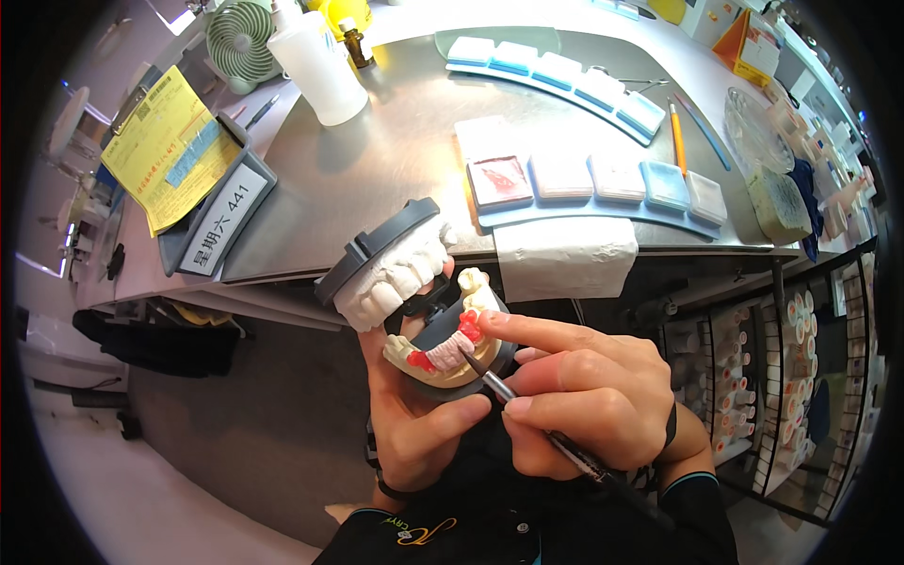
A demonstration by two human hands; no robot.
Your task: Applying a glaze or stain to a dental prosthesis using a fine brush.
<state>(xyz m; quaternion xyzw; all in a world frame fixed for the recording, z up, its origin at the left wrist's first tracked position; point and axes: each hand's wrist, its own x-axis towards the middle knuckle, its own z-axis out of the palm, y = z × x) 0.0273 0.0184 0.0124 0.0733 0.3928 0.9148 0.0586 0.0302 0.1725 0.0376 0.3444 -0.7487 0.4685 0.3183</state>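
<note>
My left hand (419,428) is closed around a hinged dental model, whose white upper cast (391,282) tilts open on a dark plate. The cream lower cast (443,379) carries pinkish-white ridged teeth (450,352) at its front, with red gum-like patches (471,326) on either side. My right hand (593,395) pinches a fine brush (494,383) with a metal collar and dark handle. The brush tip meets the pinkish-white teeth, or hovers just over them; I cannot tell which. My right index finger reaches to the red patch at the right.
On the metal worktop (395,141) lie a curved tray of lidded compartments (603,209), one holding red-pink material, and another such tray (556,85) behind. A white tissue (565,259) hangs over the front edge. A squeeze bottle (320,75), fan (243,42) and paper-holding box (217,202) stand left; bottle racks (786,367) stand right.
</note>
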